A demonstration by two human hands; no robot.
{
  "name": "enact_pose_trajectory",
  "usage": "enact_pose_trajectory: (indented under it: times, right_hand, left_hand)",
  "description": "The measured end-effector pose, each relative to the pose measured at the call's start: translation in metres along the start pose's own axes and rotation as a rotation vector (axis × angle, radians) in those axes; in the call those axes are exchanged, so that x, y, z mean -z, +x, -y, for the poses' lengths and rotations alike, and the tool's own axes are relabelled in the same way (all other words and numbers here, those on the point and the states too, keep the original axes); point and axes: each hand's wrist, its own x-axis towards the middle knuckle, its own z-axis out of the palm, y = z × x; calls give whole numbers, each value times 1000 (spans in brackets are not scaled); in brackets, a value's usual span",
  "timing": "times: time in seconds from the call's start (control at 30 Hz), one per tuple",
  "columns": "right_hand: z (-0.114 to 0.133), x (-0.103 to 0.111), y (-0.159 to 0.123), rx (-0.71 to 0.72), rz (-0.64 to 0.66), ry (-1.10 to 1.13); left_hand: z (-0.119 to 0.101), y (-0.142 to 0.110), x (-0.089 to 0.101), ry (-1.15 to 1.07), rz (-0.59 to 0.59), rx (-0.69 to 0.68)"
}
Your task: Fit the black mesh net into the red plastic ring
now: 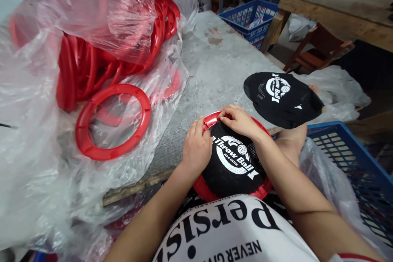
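Against my lap and the table's front edge rests a red plastic ring point(202, 190), with a round black mesh cloth point(229, 186) across its opening. White lettering on the cloth reads "Throw Ball". My left hand point(198, 145) is closed over the ring's upper left rim, its fingers on the edge. At the top of the rim, my right hand point(238, 120) pinches the cloth's edge against the ring with curled fingers. Another black printed cloth point(285, 110) lies to the right, over bare skin that looks like my leg. A loose red ring point(81, 131) lies on plastic film to the left.
Many red rings point(89, 61) are heaped in a clear plastic bag point(33, 69) on the grey table point(211, 61). A blue crate point(337, 131) stands close on my right. Beyond the table are another blue crate point(250, 12), a wooden chair point(322, 47) and a wooden workbench point(344, 4).
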Motion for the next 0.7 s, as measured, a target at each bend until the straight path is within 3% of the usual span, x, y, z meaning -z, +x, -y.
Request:
enact_pose_trajectory:
  times: [0.23,0.47,0.7]
  right_hand:
    - [-1,5,2,30,29,32]
    - [10,10,14,119,190,7]
    - [9,2,18,59,183,-18]
  left_hand:
    - [3,30,0,-296,-4,202]
    - [5,38,-3,-406,-52,255]
    - [6,39,-1,-421,-65,292]
